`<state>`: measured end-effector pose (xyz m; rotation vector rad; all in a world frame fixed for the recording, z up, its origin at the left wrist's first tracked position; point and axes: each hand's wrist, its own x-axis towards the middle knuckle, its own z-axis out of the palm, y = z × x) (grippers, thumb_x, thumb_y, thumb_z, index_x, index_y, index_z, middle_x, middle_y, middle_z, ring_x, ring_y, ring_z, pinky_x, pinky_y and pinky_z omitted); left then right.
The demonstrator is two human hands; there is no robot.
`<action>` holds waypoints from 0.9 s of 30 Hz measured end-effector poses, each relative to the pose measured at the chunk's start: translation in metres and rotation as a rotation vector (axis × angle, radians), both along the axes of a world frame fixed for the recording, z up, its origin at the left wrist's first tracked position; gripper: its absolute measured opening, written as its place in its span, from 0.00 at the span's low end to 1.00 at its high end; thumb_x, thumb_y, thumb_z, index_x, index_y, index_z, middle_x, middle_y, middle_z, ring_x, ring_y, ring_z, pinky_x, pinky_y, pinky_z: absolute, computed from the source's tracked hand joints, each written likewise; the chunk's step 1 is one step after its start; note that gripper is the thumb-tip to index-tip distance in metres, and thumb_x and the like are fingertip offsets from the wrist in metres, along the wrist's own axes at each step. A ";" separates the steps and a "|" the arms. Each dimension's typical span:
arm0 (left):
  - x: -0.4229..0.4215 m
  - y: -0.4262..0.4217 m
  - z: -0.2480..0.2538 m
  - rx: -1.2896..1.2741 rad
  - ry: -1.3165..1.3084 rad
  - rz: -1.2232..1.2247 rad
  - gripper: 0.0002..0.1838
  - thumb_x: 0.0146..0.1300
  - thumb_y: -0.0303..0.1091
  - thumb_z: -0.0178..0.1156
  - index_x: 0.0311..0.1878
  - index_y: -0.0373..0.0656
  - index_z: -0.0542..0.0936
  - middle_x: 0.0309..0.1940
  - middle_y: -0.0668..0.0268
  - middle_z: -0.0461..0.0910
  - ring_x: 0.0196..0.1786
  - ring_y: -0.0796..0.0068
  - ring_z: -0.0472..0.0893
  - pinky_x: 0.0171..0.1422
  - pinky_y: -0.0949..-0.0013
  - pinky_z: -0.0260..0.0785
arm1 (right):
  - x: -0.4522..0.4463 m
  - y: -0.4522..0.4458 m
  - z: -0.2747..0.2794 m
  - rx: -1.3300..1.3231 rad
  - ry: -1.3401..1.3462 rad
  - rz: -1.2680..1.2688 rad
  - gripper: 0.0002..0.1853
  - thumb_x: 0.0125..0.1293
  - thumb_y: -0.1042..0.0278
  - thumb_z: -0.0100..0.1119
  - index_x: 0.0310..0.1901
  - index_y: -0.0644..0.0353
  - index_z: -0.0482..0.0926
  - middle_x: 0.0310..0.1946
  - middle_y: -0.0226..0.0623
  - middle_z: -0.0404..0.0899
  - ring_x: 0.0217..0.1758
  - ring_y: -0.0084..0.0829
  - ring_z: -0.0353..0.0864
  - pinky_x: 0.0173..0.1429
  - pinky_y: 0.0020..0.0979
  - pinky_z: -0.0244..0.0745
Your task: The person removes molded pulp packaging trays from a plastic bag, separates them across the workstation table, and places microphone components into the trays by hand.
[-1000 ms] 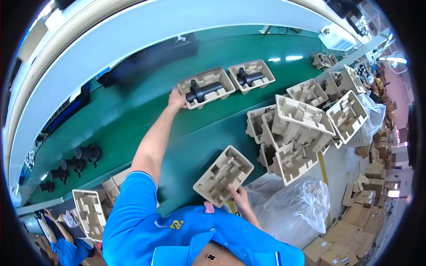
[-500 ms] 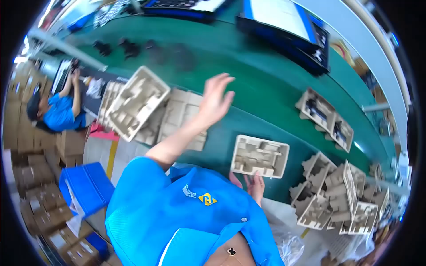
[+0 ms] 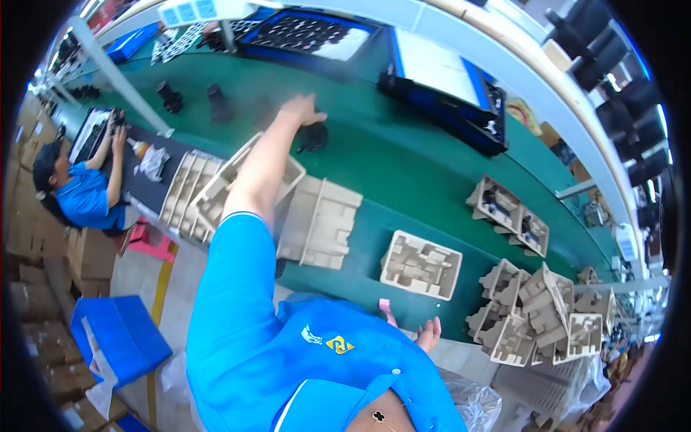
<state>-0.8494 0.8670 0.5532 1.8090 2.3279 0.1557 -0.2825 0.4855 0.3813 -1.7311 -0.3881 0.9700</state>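
Note:
My left hand [image 3: 302, 111] is stretched far over the green table, fingers apart. It is just above a round black part [image 3: 313, 137]; whether it touches the part I cannot tell. Nearer to me lies a beige moulded pulp tray [image 3: 421, 265], its hollows facing up and holding nothing I can make out. My right hand [image 3: 430, 335] is near the table's front edge, below that tray and apart from it, with fingers loosely spread and nothing in them. More black parts [image 3: 170, 97] stand in a row on the table to the left.
Stacked pulp trays [image 3: 324, 223] lie left of centre. Other trays [image 3: 522, 309] are piled at right. Two joined trays [image 3: 507, 212] hold black parts. Blue-black bins [image 3: 446, 86] stand at the back. A co-worker [image 3: 86, 183] sits at far left. A blue box [image 3: 119, 335] is on the floor.
My left hand has moved away to the left, toward the black parts. My right hand has come off the tray's near edge and dropped back. The view has shifted slightly.

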 end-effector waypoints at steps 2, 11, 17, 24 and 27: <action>0.011 0.021 -0.019 -0.169 -0.019 0.035 0.43 0.59 0.56 0.68 0.72 0.46 0.65 0.69 0.45 0.66 0.69 0.48 0.71 0.68 0.51 0.70 | -0.023 0.014 0.063 0.132 -0.120 -0.026 0.20 0.75 0.70 0.52 0.66 0.59 0.68 0.65 0.43 0.69 0.67 0.35 0.69 0.70 0.40 0.65; 0.105 0.026 0.062 0.026 -0.065 -0.624 0.29 0.50 0.35 0.70 0.59 0.51 0.79 0.52 0.49 0.76 0.54 0.47 0.80 0.60 0.53 0.74 | -0.109 0.103 0.219 0.544 -0.750 0.391 0.11 0.71 0.79 0.56 0.53 0.64 0.79 0.52 0.42 0.75 0.58 0.34 0.75 0.62 0.33 0.71; 0.193 -0.093 0.173 0.192 -0.509 -1.046 0.35 0.57 0.42 0.69 0.70 0.51 0.73 0.39 0.58 0.72 0.45 0.60 0.76 0.52 0.60 0.70 | -0.152 0.167 0.316 0.687 -1.236 0.654 0.34 0.57 0.62 0.73 0.65 0.59 0.72 0.55 0.43 0.76 0.56 0.43 0.77 0.61 0.41 0.71; 0.229 -0.172 0.168 0.211 -1.242 -0.809 0.50 0.55 0.37 0.72 0.79 0.47 0.57 0.47 0.63 0.80 0.43 0.76 0.77 0.49 0.73 0.71 | -0.137 0.157 0.336 0.659 -0.732 0.841 0.41 0.58 0.56 0.74 0.68 0.64 0.65 0.52 0.43 0.81 0.54 0.41 0.82 0.61 0.39 0.75; 0.221 -0.191 0.125 0.284 -1.431 -0.599 0.40 0.72 0.56 0.55 0.76 0.38 0.59 0.51 0.60 0.80 0.50 0.73 0.78 0.56 0.68 0.72 | -0.104 0.156 0.328 0.699 -0.169 0.927 0.38 0.61 0.59 0.73 0.67 0.67 0.64 0.57 0.49 0.79 0.59 0.36 0.81 0.63 0.37 0.76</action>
